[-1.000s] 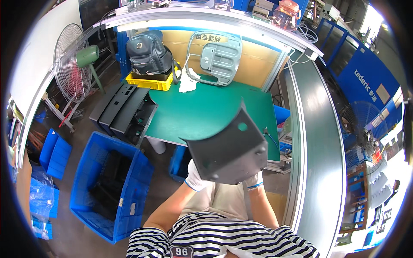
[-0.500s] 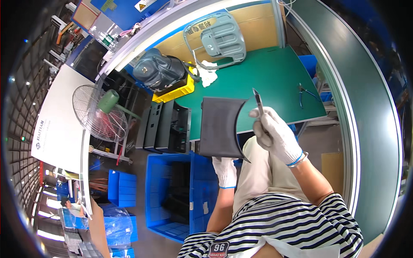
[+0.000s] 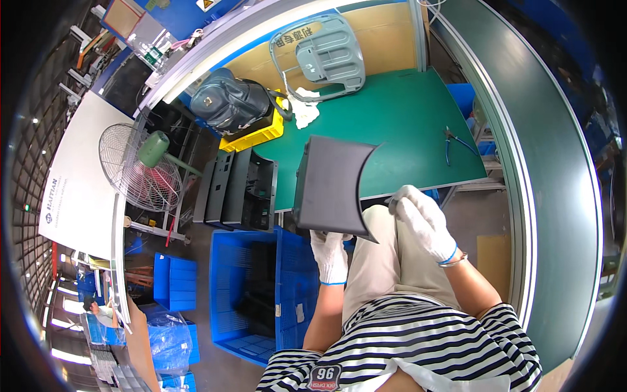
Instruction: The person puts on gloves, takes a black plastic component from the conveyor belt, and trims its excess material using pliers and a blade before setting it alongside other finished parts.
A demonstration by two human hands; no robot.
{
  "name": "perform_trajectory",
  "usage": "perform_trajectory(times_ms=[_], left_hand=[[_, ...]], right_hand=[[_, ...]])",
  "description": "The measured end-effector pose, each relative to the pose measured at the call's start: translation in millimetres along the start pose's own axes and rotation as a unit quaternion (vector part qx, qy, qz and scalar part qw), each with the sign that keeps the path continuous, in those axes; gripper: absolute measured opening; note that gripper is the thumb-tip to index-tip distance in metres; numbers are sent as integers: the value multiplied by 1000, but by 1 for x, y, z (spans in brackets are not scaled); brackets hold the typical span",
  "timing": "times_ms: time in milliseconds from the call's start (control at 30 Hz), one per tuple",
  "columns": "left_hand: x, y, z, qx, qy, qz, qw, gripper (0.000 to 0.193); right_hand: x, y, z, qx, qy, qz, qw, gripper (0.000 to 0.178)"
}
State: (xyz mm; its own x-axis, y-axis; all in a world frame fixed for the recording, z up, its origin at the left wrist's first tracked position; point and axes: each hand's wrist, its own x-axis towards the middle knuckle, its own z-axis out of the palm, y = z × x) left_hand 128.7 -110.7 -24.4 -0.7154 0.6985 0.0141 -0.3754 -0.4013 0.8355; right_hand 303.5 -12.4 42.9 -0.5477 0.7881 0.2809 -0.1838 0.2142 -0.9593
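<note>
My left hand [image 3: 330,258], in a white knitted glove, grips the lower edge of a dark grey plastic panel [image 3: 330,186] and holds it up over the front of the table. The panel's right edge is a deep inward curve. Its underside and my left fingertips are hidden. My gloved right hand [image 3: 421,219] is closed just right of the panel's lower corner, above my right thigh, apart from the panel. The slim knife seen in it earlier is now nearly all hidden by the fingers; only a dark bit shows at the fingertips.
The green table [image 3: 411,137] bears pliers [image 3: 457,144], a white rag [image 3: 305,111], a grey folding seat [image 3: 330,59] and a yellow crate [image 3: 258,136] under a dark backpack [image 3: 228,104]. Dark plastic housings [image 3: 238,189] stand left, above a blue bin [image 3: 287,294]. A fan [image 3: 153,149] is farther left.
My right hand has come down from the panel's curved edge toward my lap, and the raised knife has dropped from sight. The panel has tilted slightly in my left hand. The view has shifted a little.
</note>
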Motion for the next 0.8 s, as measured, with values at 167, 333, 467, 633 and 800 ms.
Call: perform_trajectory(times_ms=[167, 333, 467, 633, 800], left_hand=[[-3, -2, 2, 1, 17, -32, 999, 25], [-3, -2, -7, 15, 17, -33, 999, 25], [-3, 0, -8, 6, 12, -40, 999, 23], [-6, 1, -5, 11, 4, -46, 999, 22], [-6, -1, -9, 11, -8, -46, 999, 23]], right_hand=[[2, 19, 4, -116, -21, -102, 988, 18], [7, 4, 9, -195, -58, -113, 972, 19], [7, 4, 11, -200, -57, -114, 971, 19], [10, 5, 9, -198, -81, -111, 970, 19], [12, 6, 6, -199, -120, -120, 965, 19]])
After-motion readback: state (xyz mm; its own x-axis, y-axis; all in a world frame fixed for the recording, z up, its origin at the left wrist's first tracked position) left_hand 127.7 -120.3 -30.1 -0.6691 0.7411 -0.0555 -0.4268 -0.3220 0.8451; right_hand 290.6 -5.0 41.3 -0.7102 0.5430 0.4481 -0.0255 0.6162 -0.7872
